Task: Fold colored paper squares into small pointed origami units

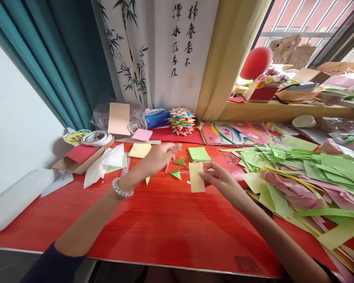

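Observation:
My right hand [216, 175] pinches the right edge of a yellow paper rectangle [197, 177], held upright just above the red table. Over the table to the left, my left hand [162, 154] reaches forward with its fingers stretched out and nothing in them. Small folded green paper pieces [175, 173] lie between the hands. A stack of green paper squares [199, 154] sits just beyond the yellow paper. Behind my left wrist lies a stack of pale yellow squares [139, 150], partly covered by the arm.
Green, yellow and pink paper scraps [306, 173] pile up on the right. At the back stand a folded-paper model [182, 122], a blue tissue pack [157, 118] and pink squares [142, 135]. A cardboard tray [85, 161] and white tissue [106, 163] lie left.

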`<state>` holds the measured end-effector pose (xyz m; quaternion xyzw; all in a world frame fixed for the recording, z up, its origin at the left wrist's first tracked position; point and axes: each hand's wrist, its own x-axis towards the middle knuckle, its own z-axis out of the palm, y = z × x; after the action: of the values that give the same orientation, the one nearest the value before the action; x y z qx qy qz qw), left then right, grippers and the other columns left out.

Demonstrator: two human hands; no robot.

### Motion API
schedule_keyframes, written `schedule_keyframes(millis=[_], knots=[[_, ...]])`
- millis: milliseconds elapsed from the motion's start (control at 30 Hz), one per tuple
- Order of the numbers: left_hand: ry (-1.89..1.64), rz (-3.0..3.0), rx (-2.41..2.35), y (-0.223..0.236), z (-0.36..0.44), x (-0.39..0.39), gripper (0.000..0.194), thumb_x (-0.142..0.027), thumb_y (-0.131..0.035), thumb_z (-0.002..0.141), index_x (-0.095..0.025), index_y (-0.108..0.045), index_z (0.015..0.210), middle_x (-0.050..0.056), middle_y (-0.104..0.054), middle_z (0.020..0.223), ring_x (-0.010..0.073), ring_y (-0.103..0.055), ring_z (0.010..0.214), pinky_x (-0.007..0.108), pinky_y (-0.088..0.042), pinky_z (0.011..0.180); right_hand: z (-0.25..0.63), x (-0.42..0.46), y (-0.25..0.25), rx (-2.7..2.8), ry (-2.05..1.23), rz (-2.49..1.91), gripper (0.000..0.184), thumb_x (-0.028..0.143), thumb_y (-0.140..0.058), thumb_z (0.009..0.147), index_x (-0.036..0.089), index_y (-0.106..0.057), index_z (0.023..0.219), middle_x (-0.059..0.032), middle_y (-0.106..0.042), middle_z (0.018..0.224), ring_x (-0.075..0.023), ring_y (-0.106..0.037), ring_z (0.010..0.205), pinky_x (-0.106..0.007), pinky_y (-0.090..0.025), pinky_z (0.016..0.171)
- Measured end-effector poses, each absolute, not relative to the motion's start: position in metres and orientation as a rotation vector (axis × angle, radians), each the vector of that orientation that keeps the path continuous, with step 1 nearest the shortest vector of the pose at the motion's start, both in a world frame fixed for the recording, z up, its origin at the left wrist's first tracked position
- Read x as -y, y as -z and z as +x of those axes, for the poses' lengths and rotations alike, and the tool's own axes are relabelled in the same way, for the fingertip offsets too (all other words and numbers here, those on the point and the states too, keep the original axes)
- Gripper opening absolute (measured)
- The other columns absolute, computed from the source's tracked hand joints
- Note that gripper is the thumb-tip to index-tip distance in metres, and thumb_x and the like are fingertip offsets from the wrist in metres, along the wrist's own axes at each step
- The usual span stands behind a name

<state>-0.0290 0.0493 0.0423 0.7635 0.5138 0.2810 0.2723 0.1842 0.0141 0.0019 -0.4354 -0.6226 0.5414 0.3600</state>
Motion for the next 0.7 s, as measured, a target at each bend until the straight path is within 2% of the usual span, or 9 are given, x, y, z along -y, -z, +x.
schedule_keyframes(millis=[133,300,400,467,600,667,700], knots=[[-0.728,2.06,-1.138,-0.037,0.004,-0.033,0.04,-0.046,-0.045,0.08,-0.021,-0.051,0.111,0.002,-0.056,0.081,0.0154,-0.053,0.07,0.025,-0.04,0.059,0.179,-0.014,0.003,1.429,-1.418,-1.058,0.025,0.044,-0.051,0.08,0.022,-0.038,0.081,0.0027,-0.059,0.066,-0.0143,-0.058,0.062,-0.03,-0.046,0.064],[-0.675,1.878,-0.978,-0.027,-0.003,-0.034,0.04,-0.045,-0.055,0.075,-0.021,-0.051,0.107,-0.001,-0.051,0.075,0.0136,-0.05,0.067,0.024,-0.04,0.057,0.181,-0.017,0.004,1.45,-1.428,-1.026,0.025,0.042,-0.055,0.078,0.022,-0.04,0.083,0.0037,-0.056,0.062,-0.0131,-0.055,0.058,-0.025,-0.042,0.056],[-0.601,1.883,-0.946,-0.024,-0.015,-0.034,0.026,-0.042,-0.057,0.074,-0.02,-0.057,0.089,-0.002,-0.05,0.068,0.0119,-0.048,0.062,0.023,-0.038,0.056,0.182,-0.015,0.003,1.483,-1.42,-1.017,0.022,0.041,-0.054,0.08,0.022,-0.046,0.089,0.0017,-0.059,0.069,-0.0126,-0.054,0.059,-0.022,-0.038,0.051],[-0.583,1.824,-0.916,-0.025,-0.02,-0.032,0.022,-0.04,-0.056,0.076,-0.019,-0.058,0.081,-0.002,-0.052,0.068,0.0113,-0.048,0.061,0.024,-0.039,0.057,0.183,-0.012,0.001,1.529,-1.381,-0.994,0.021,0.04,-0.051,0.082,0.021,-0.052,0.09,-0.0007,-0.06,0.076,-0.0133,-0.056,0.066,-0.024,-0.042,0.057],[-0.66,1.709,-0.869,-0.03,-0.022,-0.026,0.027,-0.041,-0.049,0.081,-0.017,-0.061,0.081,0.002,-0.058,0.078,0.0137,-0.055,0.071,0.028,-0.044,0.068,0.181,-0.011,-0.002,1.622,-1.284,-0.965,0.022,0.038,-0.048,0.084,0.02,-0.059,0.086,-0.0036,-0.061,0.087,-0.0167,-0.057,0.084,-0.03,-0.043,0.079],[-0.708,1.698,-0.875,-0.03,-0.02,-0.023,0.035,-0.043,-0.042,0.084,-0.015,-0.06,0.075,0.004,-0.059,0.075,0.0146,-0.056,0.072,0.03,-0.044,0.073,0.179,-0.012,0.0,1.61,-1.194,-0.988,0.024,0.036,-0.055,0.079,0.022,-0.056,0.098,-0.004,-0.058,0.099,-0.0176,-0.055,0.093,-0.03,-0.043,0.081],[-0.733,1.711,-0.889,-0.029,-0.018,-0.022,0.038,-0.043,-0.039,0.086,-0.015,-0.059,0.071,0.004,-0.058,0.073,0.0145,-0.055,0.071,0.031,-0.044,0.073,0.177,-0.013,0.002,1.605,-1.16,-1.001,0.032,0.035,-0.06,0.075,0.024,-0.053,0.104,-0.0041,-0.056,0.104,-0.018,-0.053,0.097,-0.03,-0.044,0.082]])
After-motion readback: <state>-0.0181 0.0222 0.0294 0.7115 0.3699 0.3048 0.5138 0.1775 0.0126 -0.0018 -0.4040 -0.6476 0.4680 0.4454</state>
